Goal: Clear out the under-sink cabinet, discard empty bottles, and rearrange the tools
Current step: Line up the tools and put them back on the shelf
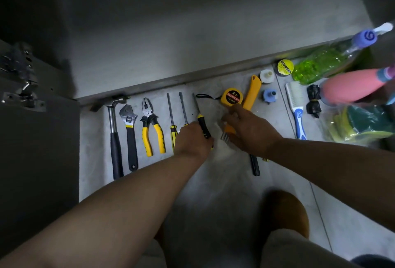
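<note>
I see the left hand curled round the black screwdriver handle. The right hand grips the hex key set.

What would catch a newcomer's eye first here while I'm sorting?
The neat row of tools on the floor, from hammer to pliers, stands out at left. At centre the left hand grips a screwdriver and the right hand holds hex keys, near a yellow tape measure.
</note>
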### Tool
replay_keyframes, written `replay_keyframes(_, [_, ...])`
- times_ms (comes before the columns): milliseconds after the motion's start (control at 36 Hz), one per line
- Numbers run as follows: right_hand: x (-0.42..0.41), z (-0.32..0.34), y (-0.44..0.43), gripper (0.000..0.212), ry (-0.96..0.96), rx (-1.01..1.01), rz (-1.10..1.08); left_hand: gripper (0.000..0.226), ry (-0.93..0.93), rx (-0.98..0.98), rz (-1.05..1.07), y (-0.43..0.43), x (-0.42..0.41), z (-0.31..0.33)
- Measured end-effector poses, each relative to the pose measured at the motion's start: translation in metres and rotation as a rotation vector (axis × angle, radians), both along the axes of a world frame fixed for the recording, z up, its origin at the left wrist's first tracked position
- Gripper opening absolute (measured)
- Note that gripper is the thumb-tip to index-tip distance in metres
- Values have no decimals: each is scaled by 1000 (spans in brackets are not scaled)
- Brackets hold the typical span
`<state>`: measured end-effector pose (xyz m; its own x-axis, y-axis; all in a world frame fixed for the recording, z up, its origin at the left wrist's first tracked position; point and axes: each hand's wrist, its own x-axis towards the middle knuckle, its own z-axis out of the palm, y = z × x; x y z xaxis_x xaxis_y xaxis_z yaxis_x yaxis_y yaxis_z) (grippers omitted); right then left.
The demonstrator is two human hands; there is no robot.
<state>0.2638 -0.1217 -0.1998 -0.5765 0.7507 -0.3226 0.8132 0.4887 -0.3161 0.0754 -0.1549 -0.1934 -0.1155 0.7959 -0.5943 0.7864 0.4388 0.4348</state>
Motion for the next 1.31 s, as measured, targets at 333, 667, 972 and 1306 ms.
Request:
replay_keyframes(333, [-25, -5, 62, 64, -166, 18, -191, 33, 62, 52, -53, -3, -1, 6])
replay_keyframes(667, [-36, -16, 94, 63, -124, -41, -752, 34, 36, 94, -51, -3, -3, 5])
replay_keyframes(972, [-31, -5, 96, 55, 151, -173, -1015, 43, 110, 140, -99, -4, -3, 10])
replay_keyframes(1306, [58, 15, -27, 36, -273, -229, -508, 65, 137, 277, -585, -4, 32, -1])
